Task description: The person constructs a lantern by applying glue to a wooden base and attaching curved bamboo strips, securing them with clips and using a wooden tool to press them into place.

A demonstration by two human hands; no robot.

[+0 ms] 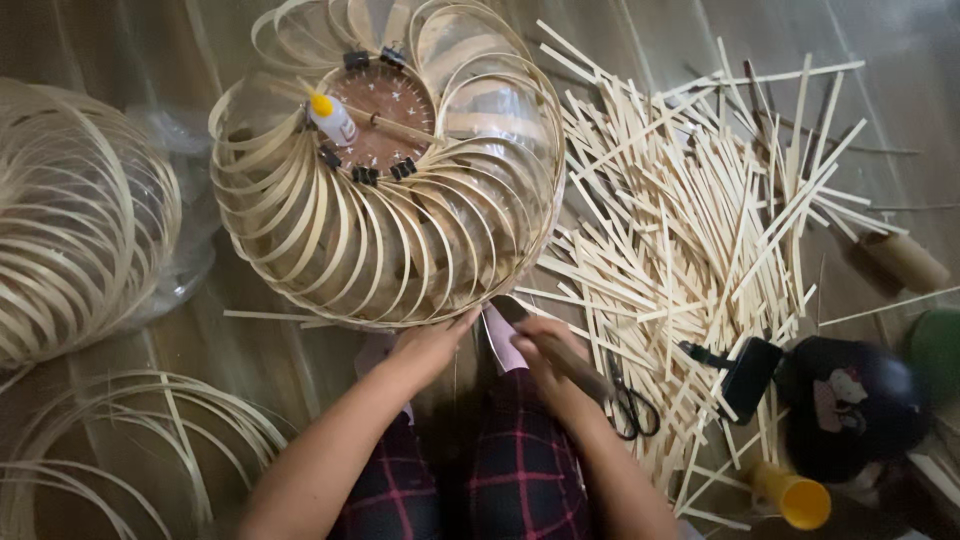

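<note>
From the head camera, a round lampshade-like frame [390,180] of curved bamboo strips sits on the wooden floor [250,350] just in front of the person's knees. Its brown centre disc [385,110] carries a small white glue bottle [332,118] with a yellow cap, lying tilted, a thin wooden stick [400,128] beside it, and black clips [365,175] around the rim.

The left hand [432,345] rests with fingers curled against the frame's near edge, touching the strips. The right hand [545,350] is closed around a wooden-handled tool [570,362], whose tip points at the frame's lower edge.

Scissors [630,405] lie just beside the right wrist. To the right spreads a loose heap of cut bamboo strips [690,230]. Near it lie a black brush-like tool [745,375], a dark cap [850,405] with a small picture patch, a yellow tube [795,497] and a tan roll [905,260]. At left sit another bamboo frame [70,220] on clear plastic wrap [185,150], and loose bamboo hoops [130,440].
</note>
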